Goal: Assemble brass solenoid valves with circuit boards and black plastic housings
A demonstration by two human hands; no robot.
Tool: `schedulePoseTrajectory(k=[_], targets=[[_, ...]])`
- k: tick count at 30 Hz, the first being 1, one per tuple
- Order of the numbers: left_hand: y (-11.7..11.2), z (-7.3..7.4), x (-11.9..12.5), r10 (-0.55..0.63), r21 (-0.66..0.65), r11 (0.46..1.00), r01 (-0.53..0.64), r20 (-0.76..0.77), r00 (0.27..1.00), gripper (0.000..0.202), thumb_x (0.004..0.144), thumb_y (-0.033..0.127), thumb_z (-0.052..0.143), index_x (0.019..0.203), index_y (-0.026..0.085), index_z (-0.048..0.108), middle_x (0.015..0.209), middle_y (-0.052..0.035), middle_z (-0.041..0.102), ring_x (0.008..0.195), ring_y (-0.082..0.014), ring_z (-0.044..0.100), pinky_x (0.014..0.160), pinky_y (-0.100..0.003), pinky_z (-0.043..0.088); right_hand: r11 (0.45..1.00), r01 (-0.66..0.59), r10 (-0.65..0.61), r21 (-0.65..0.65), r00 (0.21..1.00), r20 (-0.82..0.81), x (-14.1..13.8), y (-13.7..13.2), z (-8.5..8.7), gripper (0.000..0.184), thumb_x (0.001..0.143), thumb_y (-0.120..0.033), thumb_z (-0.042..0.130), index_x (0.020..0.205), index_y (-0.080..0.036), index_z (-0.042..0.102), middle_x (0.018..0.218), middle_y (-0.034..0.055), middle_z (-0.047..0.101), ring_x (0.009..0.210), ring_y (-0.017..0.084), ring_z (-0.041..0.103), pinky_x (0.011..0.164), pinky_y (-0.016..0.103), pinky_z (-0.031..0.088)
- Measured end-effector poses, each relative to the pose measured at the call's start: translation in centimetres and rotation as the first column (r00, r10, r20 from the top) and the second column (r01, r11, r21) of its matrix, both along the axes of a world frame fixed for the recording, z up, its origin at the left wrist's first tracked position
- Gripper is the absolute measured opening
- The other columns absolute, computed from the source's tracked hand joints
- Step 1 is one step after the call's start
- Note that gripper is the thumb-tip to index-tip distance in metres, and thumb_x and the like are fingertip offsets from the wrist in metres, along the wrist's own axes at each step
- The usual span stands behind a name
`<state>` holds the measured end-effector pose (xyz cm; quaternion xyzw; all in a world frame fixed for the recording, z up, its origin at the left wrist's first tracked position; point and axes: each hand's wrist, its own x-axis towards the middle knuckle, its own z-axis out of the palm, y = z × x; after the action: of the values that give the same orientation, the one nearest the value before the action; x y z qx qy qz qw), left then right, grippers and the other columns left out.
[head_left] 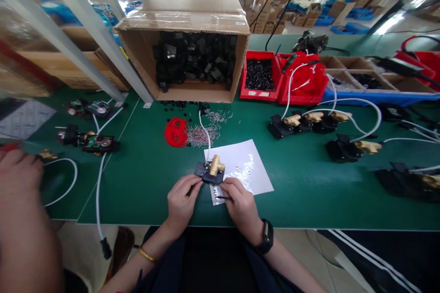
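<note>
A black plastic housing (202, 169) with a brass T-shaped fitting (216, 165) on top lies in front of me, a white cable (206, 132) running away from it. My left hand (184, 198) pinches the housing's near left edge. At its near right corner are the closed fingertips of my right hand (240, 201), which also holds a thin black tool (224, 198) pointing left; its exact kind is unclear. Beneath the housing lies a white sheet (256, 171), with several tiny shiny round pieces (215, 191) on it.
Behind stand a carton (237, 80) of black parts and a red bin (243, 87) of small black pieces. Red wire rings (176, 132) and scattered small pins (202, 136) lie nearer. Similar brass-fitted units (292, 121) sit at right. Another person's arm (24, 219) reaches in at left.
</note>
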<state>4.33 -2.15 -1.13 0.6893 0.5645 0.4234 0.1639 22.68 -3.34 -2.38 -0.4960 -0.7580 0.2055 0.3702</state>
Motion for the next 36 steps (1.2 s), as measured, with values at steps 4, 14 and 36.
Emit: schedulePoseTrajectory(k=[4, 14, 36], targets=[[0.5, 0.5, -0.4, -0.018, -0.048, 0.999, 0.019, 0.003, 1.000, 0.008, 0.081, 0.022, 0.059, 0.078, 0.019, 0.067, 0.079, -0.0032, 0.070, 0.076, -0.0164, 0.065, 0.075, -0.030, 0.052, 1.000, -0.008, 0.008, -0.030, 1.000, 0.000, 0.2, -0.3, 0.1, 0.033, 0.084, -0.004, 0.041, 0.105, -0.020, 0.060, 0.102, 0.0097, 0.063, 0.091, 0.020, 0.063, 0.079, 0.031, 0.053], [2.0, 0.4, -1.2, 0.047, -0.342, 0.939, 0.022, 0.192, 0.980, 0.020, 0.062, 0.026, 0.075, 0.065, 0.018, 0.057, 0.065, 0.0024, 0.059, 0.057, -0.0119, 0.054, 0.056, -0.024, 0.044, 0.994, 0.065, -0.074, -0.093, 0.992, -0.102, 0.4, 0.4, 1.6, 0.030, 0.085, -0.019, 0.055, 0.115, -0.022, 0.052, 0.106, 0.0099, 0.062, 0.100, 0.023, 0.060, 0.084, 0.035, 0.052], [10.7, 17.4, 12.9, -0.267, -0.047, 0.835, 0.548, 0.836, 0.480, 0.037, 0.081, 0.027, 0.059, 0.117, 0.017, 0.058, 0.068, 0.0029, 0.052, 0.053, -0.0042, 0.045, 0.050, -0.016, 0.039, 0.913, 0.397, -0.401, -0.094, 0.916, -0.028, 4.1, 3.4, 7.0, 0.056, 0.063, -0.019, 0.073, 0.114, -0.023, 0.049, 0.109, 0.0041, 0.061, 0.098, 0.022, 0.060, 0.081, 0.030, 0.048]])
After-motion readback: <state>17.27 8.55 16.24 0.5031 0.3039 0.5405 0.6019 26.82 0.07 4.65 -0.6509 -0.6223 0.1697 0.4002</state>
